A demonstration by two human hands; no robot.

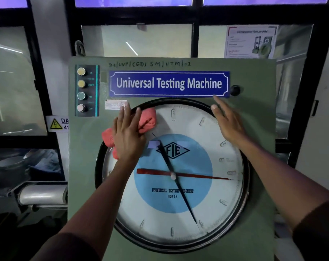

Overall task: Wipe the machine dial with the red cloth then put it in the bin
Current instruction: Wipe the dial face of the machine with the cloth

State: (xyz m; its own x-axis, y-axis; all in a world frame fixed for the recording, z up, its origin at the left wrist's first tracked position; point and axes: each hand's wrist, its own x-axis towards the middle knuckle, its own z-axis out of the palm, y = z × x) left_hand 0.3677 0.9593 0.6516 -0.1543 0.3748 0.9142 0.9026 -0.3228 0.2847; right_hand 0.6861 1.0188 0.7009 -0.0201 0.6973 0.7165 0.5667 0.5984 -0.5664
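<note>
The machine dial [190,200] is a large round white and blue face behind glass, set in a green panel, with a black and a red pointer. A crumpled red cloth [147,119] lies against the dial's upper left rim. My left hand [128,134] presses flat on the cloth, fingers spread, so the cloth shows on both sides of the palm. My right hand [228,121] rests flat and empty on the dial's upper right rim, fingers pointing up. No bin is in view.
A blue "Universal Testing Machine" nameplate [169,83] sits above the dial. Several round push buttons [81,89] line the panel's upper left, and a black knob [234,90] is at the upper right. Windows and a yellow danger sign [56,124] lie behind.
</note>
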